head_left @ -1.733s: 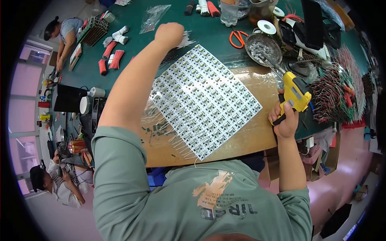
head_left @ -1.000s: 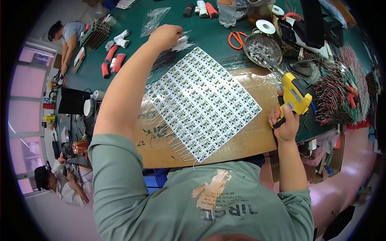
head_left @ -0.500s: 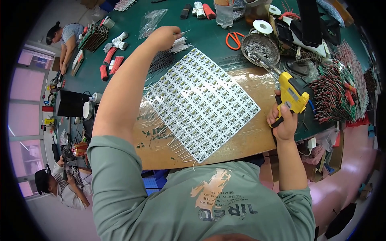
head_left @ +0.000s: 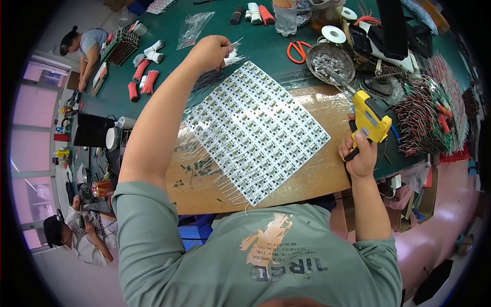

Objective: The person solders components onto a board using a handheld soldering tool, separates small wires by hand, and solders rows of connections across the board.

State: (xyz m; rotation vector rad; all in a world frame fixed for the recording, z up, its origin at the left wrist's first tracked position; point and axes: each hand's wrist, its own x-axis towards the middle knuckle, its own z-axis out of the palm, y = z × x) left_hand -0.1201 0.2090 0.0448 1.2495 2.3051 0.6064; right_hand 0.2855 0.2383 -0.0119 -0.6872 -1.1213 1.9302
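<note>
— What is each hand doing?

— The left hand (head_left: 209, 51) is stretched far out over the green table (head_left: 169, 66), fingers pinched on a thin white wire (head_left: 232, 43) at a bundle of white wires (head_left: 232, 57) just past the far corner of the white circuit-board panel (head_left: 255, 130). The right hand (head_left: 360, 153) grips a yellow soldering gun (head_left: 369, 122), tip pointing away toward a round metal dish (head_left: 330, 60).

— And the panel?

— It lies flat on a brown board (head_left: 307, 179) (wrapped in clear film), wire leads sticking out along its near edge.

— Anything else nearby?

— Orange-handled scissors (head_left: 296, 50) beside the dish, and red and black wires (head_left: 427, 123) heaped right of the gun.
</note>
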